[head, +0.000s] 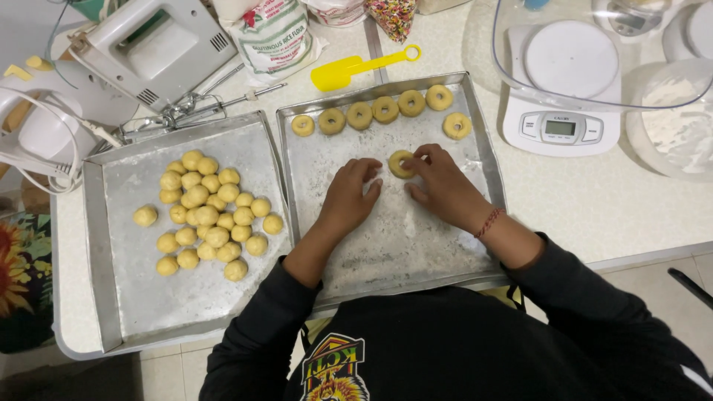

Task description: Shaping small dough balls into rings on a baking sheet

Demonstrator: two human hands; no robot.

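- A yellow dough ring [402, 163] is seen lying flat near the middle of the right baking tray [386, 245].
- The dough ring is touched by the right hand [443, 187]; its fingertips are bent and pressed on the ring's right edge.
- The left hand [350, 196] is laid on the tray just left of the dough ring, with its fingers curled and close together. It cannot be told if they touch the ring.
- A row of six dough rings [371, 113] is lined up behind the dough ring, along the tray's far edge.
- One more ring [457, 125] is placed to the right and a little behind the dough ring.
- A heap of dough balls [209, 215] is kept on the left baking tray [134, 297], well to the left of the dough ring.
- A yellow spatula [356, 69] is laid behind the right tray, far from the dough ring.
- A white kitchen scale [561, 111] is stood to the right of the dough ring.
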